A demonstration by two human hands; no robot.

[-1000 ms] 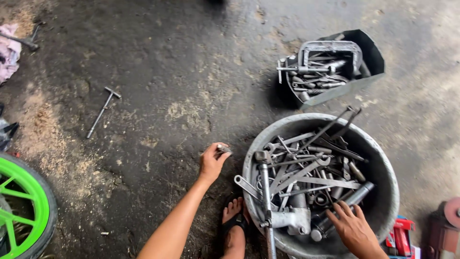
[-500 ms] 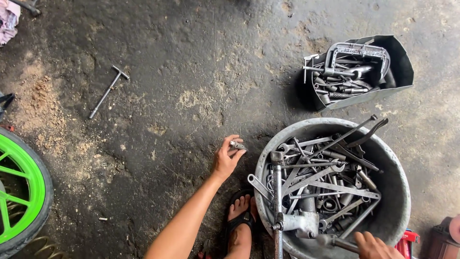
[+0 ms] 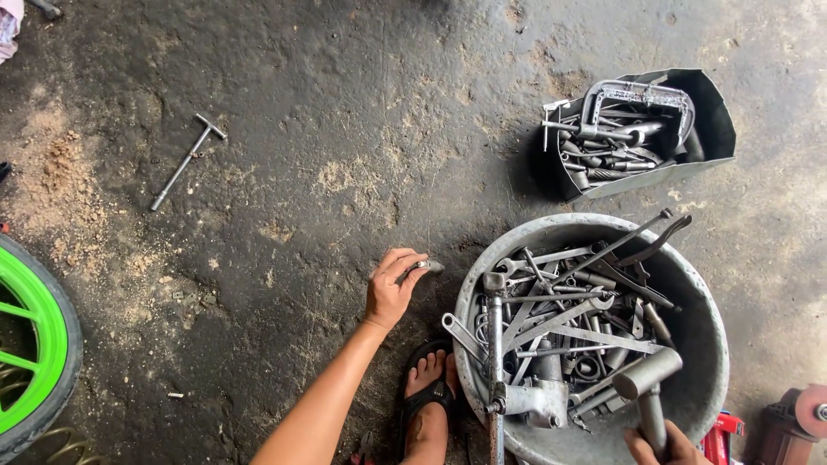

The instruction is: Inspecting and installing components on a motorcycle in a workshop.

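Round basin [image 3: 706, 344] sits on the floor [image 3: 345, 112] at lower right, packed with wrenches [image 3: 551, 314] and other tools; open bin [image 3: 715, 120] of more tools lies behind it, upper right, just apart; T-handle wrench [image 3: 185, 162] lies alone on the floor, upper left, well apart from both; wheel [image 3: 34, 344] at the left edge, nearer than the T-handle; left hand [image 3: 392, 288] with a small socket [image 3: 422, 267] just left of the basin rim; sandalled foot [image 3: 428, 396] below it, touching the basin's left side; right hand [image 3: 663, 448] at the basin's near edge, hammer [image 3: 648, 387] inside the basin.
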